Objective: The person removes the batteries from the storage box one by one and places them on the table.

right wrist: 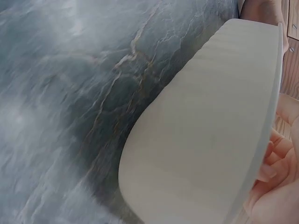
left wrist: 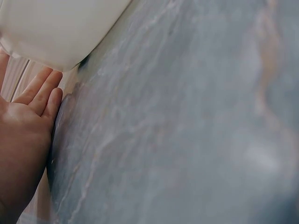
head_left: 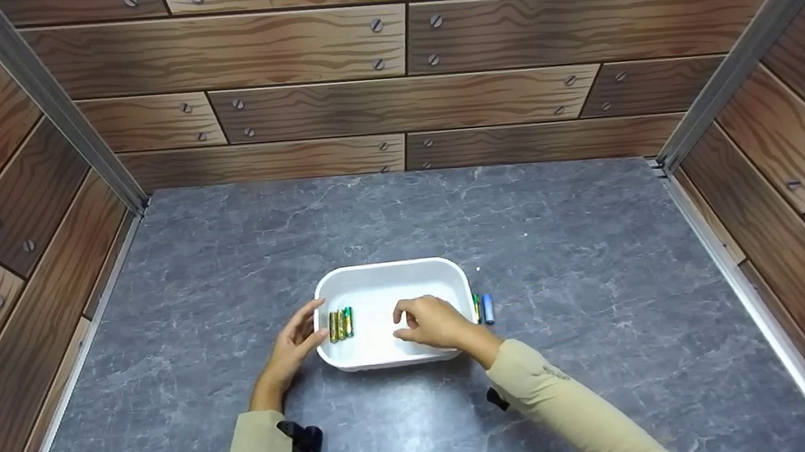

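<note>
A white plastic tray [head_left: 377, 354] stands on the table. Three gold and green batteries [head_left: 341, 326] lie side by side at its left end. My left hand [head_left: 290, 350] touches the tray's left side, thumb and fingertips at the rim. In the left wrist view its fairly straight fingers [left wrist: 42, 93] meet the tray's outer wall [left wrist: 60, 28]. Over the tray's right half hovers my right hand [head_left: 433, 322], fingers loosely bent, with a gap between thumb and forefinger and no object visible there. The tray wall [right wrist: 201, 130] partly hides this hand in the right wrist view.
Right of the tray, a blue battery [head_left: 489, 309] lies on the grey marbled table [head_left: 578, 262]. Beside it is a green and gold battery [head_left: 477, 309], partly covered by the tray's rim. Wood-patterned walls [head_left: 393, 104] enclose the back and both sides.
</note>
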### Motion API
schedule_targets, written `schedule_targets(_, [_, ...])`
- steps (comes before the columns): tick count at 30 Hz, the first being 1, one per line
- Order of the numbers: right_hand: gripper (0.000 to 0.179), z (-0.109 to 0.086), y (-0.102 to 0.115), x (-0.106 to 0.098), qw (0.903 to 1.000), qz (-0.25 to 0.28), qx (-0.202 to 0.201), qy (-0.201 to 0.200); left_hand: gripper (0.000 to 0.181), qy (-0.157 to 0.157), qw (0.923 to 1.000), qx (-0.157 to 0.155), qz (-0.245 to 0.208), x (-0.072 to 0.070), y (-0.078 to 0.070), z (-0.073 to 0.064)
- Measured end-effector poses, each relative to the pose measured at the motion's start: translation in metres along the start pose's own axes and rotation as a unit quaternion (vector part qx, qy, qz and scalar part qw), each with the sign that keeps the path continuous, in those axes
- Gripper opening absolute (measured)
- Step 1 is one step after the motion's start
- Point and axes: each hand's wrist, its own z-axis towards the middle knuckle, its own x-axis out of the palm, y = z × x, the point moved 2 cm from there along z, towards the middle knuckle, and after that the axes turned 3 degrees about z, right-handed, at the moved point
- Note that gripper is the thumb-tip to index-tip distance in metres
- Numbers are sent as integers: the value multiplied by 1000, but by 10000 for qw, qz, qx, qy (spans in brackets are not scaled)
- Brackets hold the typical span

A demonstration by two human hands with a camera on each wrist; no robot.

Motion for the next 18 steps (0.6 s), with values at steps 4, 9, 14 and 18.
schedule_targets(4, [18, 8, 3, 7, 10000, 69, 20, -42, 58, -14, 10000, 9, 40, 0, 0, -1])
schedule_targets(9, [19, 16, 7, 15, 9998, 158, 106, 0, 58, -38, 9999, 33, 125, 0, 0, -1])
schedule_targets(14, [22, 24, 9, 23, 9996, 229, 178, 26, 59, -16, 10000, 4, 77, 0, 0, 0])
schedule_targets(18, [23, 29, 11, 28, 9995, 183, 251, 37, 60, 0, 10000, 15, 37, 0, 0, 0])
